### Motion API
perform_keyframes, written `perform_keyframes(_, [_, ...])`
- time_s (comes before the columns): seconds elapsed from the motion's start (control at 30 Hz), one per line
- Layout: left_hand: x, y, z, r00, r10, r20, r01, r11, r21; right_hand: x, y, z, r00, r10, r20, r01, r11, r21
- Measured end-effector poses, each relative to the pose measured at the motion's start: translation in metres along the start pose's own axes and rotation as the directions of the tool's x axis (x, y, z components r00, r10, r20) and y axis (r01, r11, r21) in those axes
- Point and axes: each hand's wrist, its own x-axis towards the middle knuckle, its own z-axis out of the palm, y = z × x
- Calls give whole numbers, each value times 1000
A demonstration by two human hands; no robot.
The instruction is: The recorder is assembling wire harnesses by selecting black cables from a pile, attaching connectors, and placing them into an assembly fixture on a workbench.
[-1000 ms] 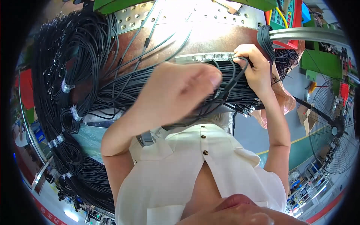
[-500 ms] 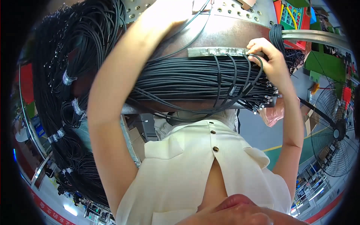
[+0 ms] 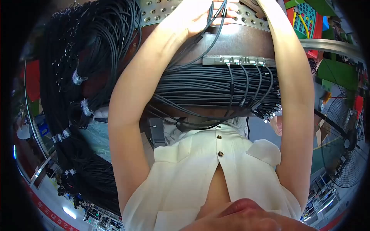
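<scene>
My left hand is at the far edge of the bench, partly cut off by the top of the picture. Black cables run across its palm and hang from it, its fingertips showing beyond them. My right forearm reaches far forward, but the hand itself is past the top edge. Between the arms lies a pale connector strip with several metal plugs seated in it. Their thin black leads curve down over a thick bundle of black cables, whose metal plug ends gather at the right.
Large coils of black cable with clear ties hang at the left. A perforated metal plate is at the back. At the right are a metal rail, a red-framed green panel and a black fan.
My right hand has let go of the strip's right end and reached forward out of view. My left hand has come slightly right, with the cables now across its palm.
</scene>
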Motion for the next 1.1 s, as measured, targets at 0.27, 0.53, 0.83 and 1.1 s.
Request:
perform_keyframes(0.27, [-26,-19,6,979,-183,87,198,779,-595,-40,-90,-23,999,-37,37,31,990,139])
perform_keyframes(0.53, [-33,-9,26,965,-256,52,243,806,-539,-19,-40,0,954,-278,111,292,947,-132])
perform_keyframes(0.83, [-151,37,33,924,-245,294,383,615,-689,-81,-51,1,952,-139,273,184,971,-149])
perform_keyframes(1.1, [-229,109,-181,369,144,-918,315,910,269,-111,-65,-26,815,-515,267,579,711,-398])
